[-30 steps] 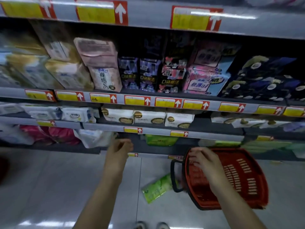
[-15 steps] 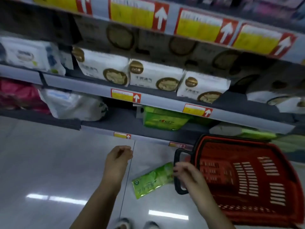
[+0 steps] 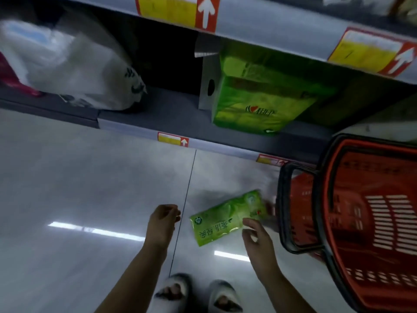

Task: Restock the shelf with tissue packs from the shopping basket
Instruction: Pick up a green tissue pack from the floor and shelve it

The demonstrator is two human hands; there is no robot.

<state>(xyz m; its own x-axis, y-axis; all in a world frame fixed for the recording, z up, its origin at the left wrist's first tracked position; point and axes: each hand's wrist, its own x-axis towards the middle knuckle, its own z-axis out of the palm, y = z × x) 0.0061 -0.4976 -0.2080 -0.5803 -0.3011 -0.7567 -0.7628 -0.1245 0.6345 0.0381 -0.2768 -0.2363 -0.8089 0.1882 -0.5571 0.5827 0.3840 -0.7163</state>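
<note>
Bottom centre: slippers (image 3: 173, 288) on the floor (image 3: 90, 188).

Left hand (image 3: 163, 219), lower centre: fingers loosely curled, holds nothing.

Right hand (image 3: 256, 237), just right of it: fingers spread and relaxed, nothing gripped. Its tips are at the lower right edge of the pack (image 3: 225, 216). Touching or just short, cannot tell.

Pack: green and flat. It lies on the floor at lower centre, with its far end just beside the black handle (image 3: 283, 199) of the basket (image 3: 372, 222). The basket is at the right edge, tilted. No pack shows in the part of it in view.

Handling (judgement):
- Film wrap over tissue, so light, soft, squashable and not fragile.
- Glossy film is probably slick on tile.
- It lies flat, so there is little to get under. Pinch a long edge or the end seam, thumb on top, fingertips slid beneath.
- One hand should do.

Upper centre: the bottom shelf (image 3: 158, 109) carries a green bundle (image 3: 259, 102). There is a gap to its left, then a white bag (image 3: 79, 71) at upper left. The gap is the likely slot for the pack.
</note>
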